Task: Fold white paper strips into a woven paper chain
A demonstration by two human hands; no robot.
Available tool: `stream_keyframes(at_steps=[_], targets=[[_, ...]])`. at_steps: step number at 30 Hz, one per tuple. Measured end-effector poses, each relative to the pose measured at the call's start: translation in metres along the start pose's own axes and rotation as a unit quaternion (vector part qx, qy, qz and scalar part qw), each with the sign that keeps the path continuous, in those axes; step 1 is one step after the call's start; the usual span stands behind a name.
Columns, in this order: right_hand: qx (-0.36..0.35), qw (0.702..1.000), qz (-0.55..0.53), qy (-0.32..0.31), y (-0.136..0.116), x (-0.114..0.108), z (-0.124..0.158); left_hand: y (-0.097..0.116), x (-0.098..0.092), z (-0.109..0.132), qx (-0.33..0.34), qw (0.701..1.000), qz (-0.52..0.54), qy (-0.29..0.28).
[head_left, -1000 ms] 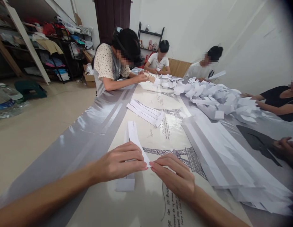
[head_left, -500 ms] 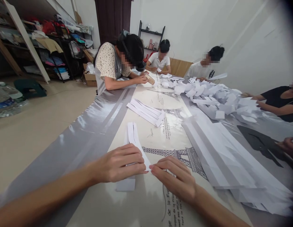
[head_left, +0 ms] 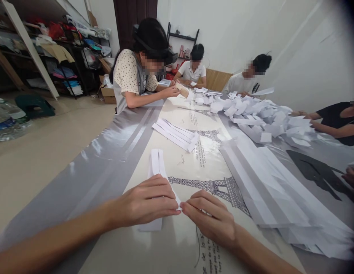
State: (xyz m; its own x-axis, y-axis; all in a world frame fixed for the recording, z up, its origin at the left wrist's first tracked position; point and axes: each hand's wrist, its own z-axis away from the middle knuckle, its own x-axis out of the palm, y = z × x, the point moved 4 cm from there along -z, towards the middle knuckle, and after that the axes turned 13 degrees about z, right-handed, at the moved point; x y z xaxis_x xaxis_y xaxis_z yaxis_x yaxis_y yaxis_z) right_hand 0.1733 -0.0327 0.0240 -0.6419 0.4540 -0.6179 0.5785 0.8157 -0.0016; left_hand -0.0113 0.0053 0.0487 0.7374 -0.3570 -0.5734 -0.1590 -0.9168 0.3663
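Just in front of me, a white paper strip slants up from between my hands, its lower end partly hidden by my fingers. My left hand is closed over the strip, fingers together. My right hand pinches the strip's lower right corner, its fingertips almost touching those of the left. Under my left hand lies another piece of white paper, showing above and below it. Farther up the table is a fanned set of long folded paper strips.
A stack of long white sheets lies to the right, with a heap of paper pieces behind it. A dark flat object is at the right. Several people sit around the printed tablecloth; one bends over a small tan item.
My left hand has shifted slightly right and down along the strip, and its lower end now shows less. Across the table, the person on the left has raised their head a little.
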Motion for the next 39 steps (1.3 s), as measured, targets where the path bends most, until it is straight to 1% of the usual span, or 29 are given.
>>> stream_keyframes(at_steps=[3,6,8,11,13,15,17,19,21,24,26,28,29,30,31,32,34,36,37,39], targets=[[0.019,1.000,-0.016,-0.016,0.002,0.002,-0.002,-0.001,0.004,0.002,-0.006,1.000,0.004,0.006],[0.028,0.999,-0.025,-0.009,0.002,0.002,-0.004,0.002,0.005,0.002,0.010,1.000,-0.027,0.008],[0.023,0.999,-0.033,-0.002,0.001,0.000,-0.007,0.004,0.005,0.000,0.018,0.998,-0.053,-0.004],[0.016,0.999,-0.032,-0.004,-0.001,-0.002,-0.008,0.004,0.003,-0.002,0.012,0.996,-0.077,-0.036],[0.021,0.999,-0.026,-0.010,0.000,-0.002,-0.006,0.006,0.003,-0.003,0.036,0.994,-0.096,-0.049],[0.020,0.999,-0.025,-0.015,0.002,-0.001,-0.002,0.009,0.003,-0.003,0.083,0.987,-0.127,-0.058],[0.009,1.000,-0.021,-0.012,0.004,-0.002,0.001,0.011,0.004,-0.002,0.119,0.977,-0.165,-0.062],[-0.007,1.000,-0.005,-0.007,0.004,-0.006,0.001,0.012,0.006,0.000,0.140,0.969,-0.194,-0.060],[-0.024,0.999,0.019,-0.021,0.002,-0.011,-0.001,0.012,0.007,0.004,0.155,0.965,-0.202,-0.065],[-0.067,0.993,0.058,-0.082,-0.004,-0.017,-0.005,0.012,0.011,0.009,0.168,0.964,-0.185,-0.089],[-0.094,0.986,0.076,-0.111,-0.007,-0.020,-0.007,0.013,0.014,0.011,0.167,0.965,-0.174,-0.102],[-0.105,0.984,0.080,-0.120,-0.008,-0.021,-0.007,0.013,0.016,0.012,0.169,0.964,-0.172,-0.111],[-0.105,0.985,0.079,-0.114,-0.007,-0.022,-0.007,0.013,0.016,0.012,0.169,0.964,-0.170,-0.117],[-0.101,0.985,0.079,-0.111,-0.005,-0.022,-0.008,0.012,0.016,0.012,0.163,0.966,-0.160,-0.121],[-0.095,0.986,0.078,-0.112,-0.003,-0.021,-0.009,0.010,0.014,0.011,0.143,0.972,-0.140,-0.120],[-0.091,0.987,0.075,-0.108,-0.001,-0.020,-0.010,0.006,0.011,0.009,0.106,0.982,-0.107,-0.113],[-0.081,0.991,0.062,-0.091,0.002,-0.019,-0.011,-0.005,0.002,0.006,0.003,0.997,-0.027,-0.078],[-0.062,0.996,0.037,-0.059,0.006,-0.018,-0.009,-0.017,-0.006,0.006,-0.100,0.993,0.031,-0.054],[-0.041,0.998,0.018,-0.047,0.008,-0.017,-0.007,-0.021,-0.008,0.006,-0.136,0.988,0.046,-0.058],[0.028,0.998,-0.026,-0.047,0.014,-0.011,0.000,-0.027,-0.007,0.007,-0.188,0.976,0.060,-0.089]])
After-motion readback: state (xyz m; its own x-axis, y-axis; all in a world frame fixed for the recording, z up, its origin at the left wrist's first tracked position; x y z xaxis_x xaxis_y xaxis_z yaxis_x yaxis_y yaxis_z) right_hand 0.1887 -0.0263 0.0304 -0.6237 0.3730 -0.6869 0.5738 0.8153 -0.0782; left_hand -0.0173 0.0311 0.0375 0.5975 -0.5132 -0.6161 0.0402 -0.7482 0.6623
